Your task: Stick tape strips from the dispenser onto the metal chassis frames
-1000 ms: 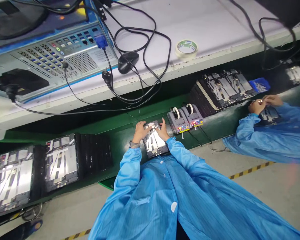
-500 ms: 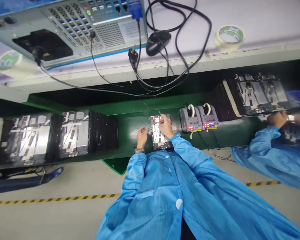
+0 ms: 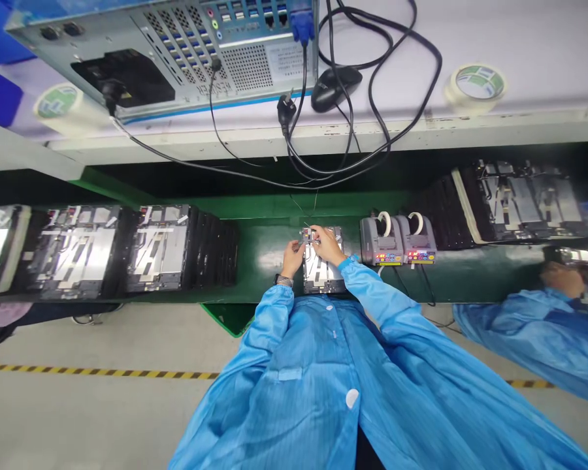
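An opened tablet-like device (image 3: 318,277), with silver plates and a dark frame, lies on the green bench in front of me. My left hand (image 3: 292,258) is at its upper left edge, thumb and fingers pinched; what they hold is too small to make out. My right hand (image 3: 328,247) rests over the upper part of the device, its fingers closed round a thin, slender tool (image 3: 307,225) whose tip points up and left. The fingertips of both hands are close together above the device. The right hand covers part of the silver plates.
Two grey tape dispensers (image 3: 383,241) with lit displays stand to the right. Stacks of similar devices (image 3: 159,251) line the left, with more (image 3: 512,202) at far right. A co-worker's sleeve (image 3: 514,333) is at right. Cables (image 3: 343,173) hang from the shelf above.
My left hand has moved in to the device's upper left edge, beside my right hand. The right hand's tool now slants more to the left. The whole view has shifted slightly.
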Available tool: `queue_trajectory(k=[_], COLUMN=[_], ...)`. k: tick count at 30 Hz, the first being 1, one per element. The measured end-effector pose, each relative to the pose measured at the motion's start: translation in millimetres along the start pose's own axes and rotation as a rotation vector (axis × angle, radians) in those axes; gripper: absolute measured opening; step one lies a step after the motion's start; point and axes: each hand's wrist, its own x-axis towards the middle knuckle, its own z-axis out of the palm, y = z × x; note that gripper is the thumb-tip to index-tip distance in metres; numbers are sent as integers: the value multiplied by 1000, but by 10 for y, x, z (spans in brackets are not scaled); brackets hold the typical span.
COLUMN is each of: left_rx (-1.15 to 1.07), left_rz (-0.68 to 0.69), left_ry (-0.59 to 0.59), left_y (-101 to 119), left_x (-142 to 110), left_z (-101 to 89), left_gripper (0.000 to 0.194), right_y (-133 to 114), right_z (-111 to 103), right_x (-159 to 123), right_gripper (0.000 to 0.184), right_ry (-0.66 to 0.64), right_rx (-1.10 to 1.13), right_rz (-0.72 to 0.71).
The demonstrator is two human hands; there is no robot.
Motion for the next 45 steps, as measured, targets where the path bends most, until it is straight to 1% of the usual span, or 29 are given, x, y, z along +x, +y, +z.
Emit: queue_trajectory(k=[6, 14, 17, 21, 25, 32, 34, 35, 37, 39, 40, 43, 45], left_rx=[9, -15, -30, -34, -20, 4, 7, 9, 13, 17, 20, 40, 62], left_rz=[26, 36, 39, 34, 22, 25, 30, 31, 32, 37, 43, 80, 114], left_ry=[-10, 5, 0, 11, 34, 24, 24, 25, 28, 26, 26, 54, 88], left_y=[-41, 12, 39, 59, 65, 58, 65, 70, 82, 91, 92, 89, 85], left_x=[35, 151, 153, 153, 182, 245, 248, 248, 246, 241, 237, 222, 210], left_z=[10, 63, 70, 95, 111, 74, 62, 58, 54, 52, 50, 42, 34], left_gripper=[34, 21, 20, 23, 28, 30, 32, 32, 34, 34, 35, 38, 41], right_y=[6, -10, -37, -60, -53, -72, -105, -128, -186, -260, -301, -421, -480], right_z=[51, 78, 77, 64, 54, 16, -23, -43, -72, -65, -46, 49, 108], right_x=[80, 253, 259, 258, 268, 223, 181, 153, 70, -50, -122, -331, -423], right_gripper=[54, 56, 56, 62, 62, 57, 55, 54, 49, 44, 42, 41, 46], right_ry=[7, -12, -5, 23, -11, -47, -19, 16, 118, 183, 177, 70, 31], right_rx=[23, 32, 41, 56, 49, -9, 11, 35, 138, 370, 538, 1105, 1384], right_rz=[19, 55, 44, -14, -57, 2, 16, 31, 92, 216, 298, 552, 675])
